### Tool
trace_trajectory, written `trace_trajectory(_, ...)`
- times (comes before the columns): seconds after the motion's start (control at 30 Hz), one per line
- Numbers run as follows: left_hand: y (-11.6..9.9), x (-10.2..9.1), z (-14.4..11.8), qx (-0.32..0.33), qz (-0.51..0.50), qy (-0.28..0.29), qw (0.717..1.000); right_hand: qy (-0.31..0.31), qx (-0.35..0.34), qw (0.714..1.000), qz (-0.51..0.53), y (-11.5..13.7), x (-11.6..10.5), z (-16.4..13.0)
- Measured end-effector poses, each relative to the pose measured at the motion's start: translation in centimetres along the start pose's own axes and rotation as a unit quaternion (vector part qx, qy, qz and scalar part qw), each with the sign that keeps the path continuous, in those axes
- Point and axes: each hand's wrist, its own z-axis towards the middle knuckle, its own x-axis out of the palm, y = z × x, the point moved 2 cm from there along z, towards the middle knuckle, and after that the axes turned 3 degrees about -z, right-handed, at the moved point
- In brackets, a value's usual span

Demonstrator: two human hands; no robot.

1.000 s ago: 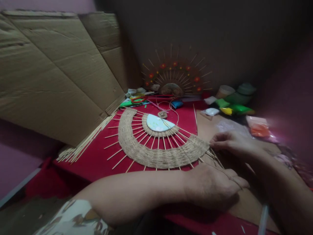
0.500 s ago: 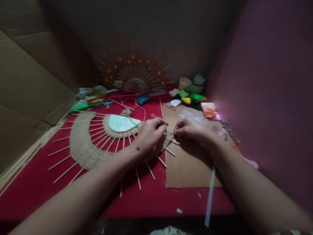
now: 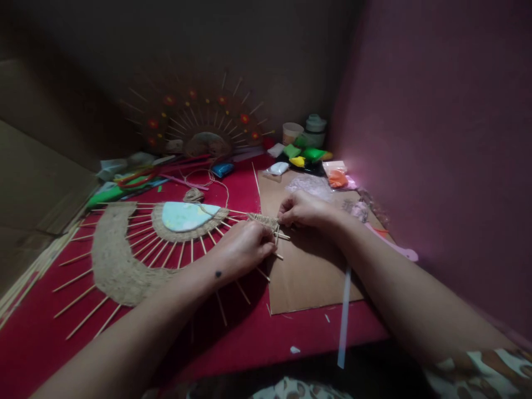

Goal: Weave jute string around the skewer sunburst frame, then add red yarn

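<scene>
Left hand (image 3: 243,246) lies curled on the right end of the woven half-round piece (image 3: 120,260), fingers pressing down on the jute weave and the bare sticks there. Right hand (image 3: 301,209) is closed in a pinch at the same end, fingertips meeting the jute cord where it wraps the outermost sticks. The two hands are near each other, not touching.

The woven half-round piece lies flat on the red tabletop (image 3: 257,332), left of middle; its right tip overlaps the left edge of a cardboard sheet (image 3: 307,277). Sticks fan out past the outer band. A pale half-disc (image 3: 185,215) sits at its centre, ringed by a narrow woven band. A small coil of jute cord (image 3: 193,195) rests just beyond it, toward the far edge.

Far edge: a finished fan piece with red dots (image 3: 195,122) stands against the wall. Far right corner: coloured packets (image 3: 310,155), a cup (image 3: 291,133). A white strip (image 3: 344,310) crosses the near edge of the cardboard sheet. Loose sticks (image 3: 25,282) lie along the left edge.
</scene>
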Motion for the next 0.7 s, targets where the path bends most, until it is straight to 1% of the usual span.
trace_trajectory(0.07, -0.5, 0.5, 0.0, 0.008, -0.02, 0.005, 1.0, -0.001, -0.002, 1.0, 0.001, 0.0, 0.0, 0.0)
trace_trajectory(0.13, -1.0, 1.2, -0.1, 0.024, -0.026, -0.011, 0.999, 0.002, -0.008, 1.0, 0.004, 0.0, -0.1, 0.0)
trace_trajectory(0.2, -1.4, 2.2, -0.2, 0.049, 0.015, -0.046, 0.998, 0.003, -0.012, 1.0, 0.007, 0.0, -0.1, 0.0)
trace_trajectory(0.23, -1.5, 2.7, -0.3, 0.059, 0.062, -0.065, 0.994, 0.004, -0.015, 1.0, 0.009, 0.0, -0.1, 0.0)
trace_trajectory(0.3, -1.8, 3.7, -0.4, 0.089, 0.183, -0.087, 0.975, 0.005, -0.023, 1.0, 0.01, -0.1, -0.2, 0.0)
trace_trajectory(0.37, -2.1, 4.4, -0.5, 0.141, 0.287, -0.093, 0.943, 0.004, -0.029, 1.0, 0.01, -0.2, -0.1, 0.1)
trace_trajectory(0.43, -2.4, 4.9, -0.7, 0.201, 0.338, -0.081, 0.916, 0.004, -0.029, 1.0, 0.012, -0.3, -0.1, 0.3)
trace_trajectory(0.5, -2.8, 5.0, -0.8, 0.229, 0.355, -0.082, 0.903, 0.006, -0.029, 0.999, 0.013, -0.4, -0.1, 0.4)
trace_trajectory(0.6, -3.1, 4.9, -1.1, 0.222, 0.372, -0.082, 0.897, 0.01, -0.028, 0.999, 0.014, -0.5, -0.1, 0.5)
trace_trajectory(0.7, -3.1, 4.4, -1.3, 0.176, 0.373, -0.048, 0.91, 0.009, -0.028, 0.999, 0.014, -0.5, -0.1, 0.5)
